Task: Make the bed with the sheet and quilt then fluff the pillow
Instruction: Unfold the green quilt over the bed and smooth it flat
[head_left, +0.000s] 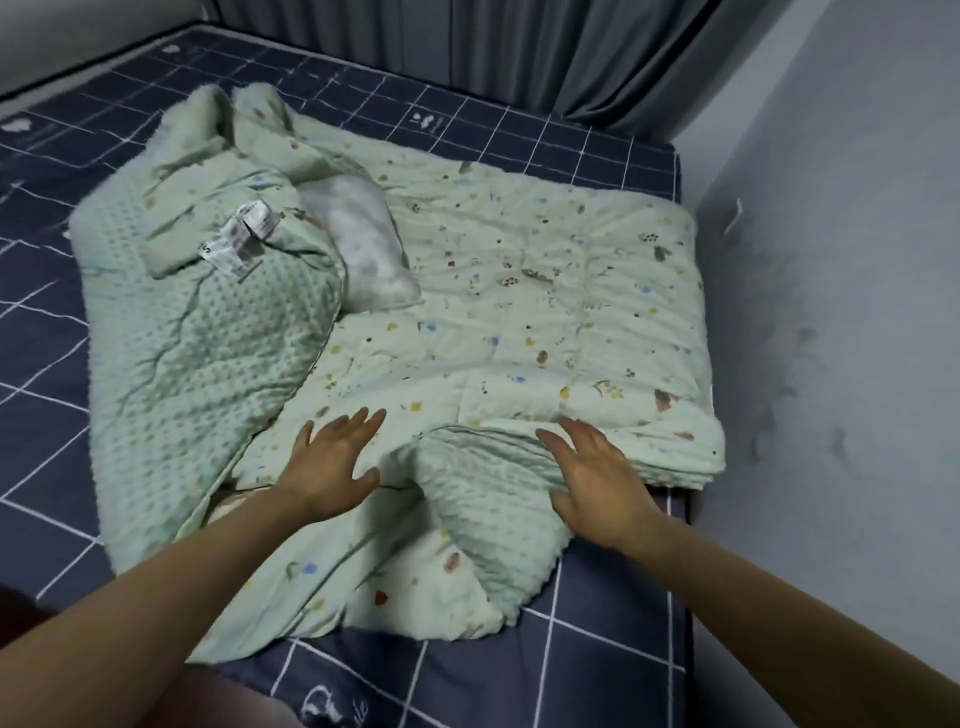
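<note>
My two hands, left (332, 462) and right (592, 478), grip apart, fingers spread, flat on one green quilt (519, 322) crumpled across navy grid sheet (613, 644). One white pillow (363, 244) on quilt.

It was a home bedroom: a bed (597, 613) in a navy grid-patterned sheet (47, 374) carried a rumpled floral quilt (519, 291), with grey curtains (519, 47) hanging behind it.

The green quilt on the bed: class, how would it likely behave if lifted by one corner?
The quilt would probably droop and fold, since it already lies bunched and creased. Its puffy stitched padding suggests it is light for its bulk. The pillow resting among its folds might tumble off.
</note>
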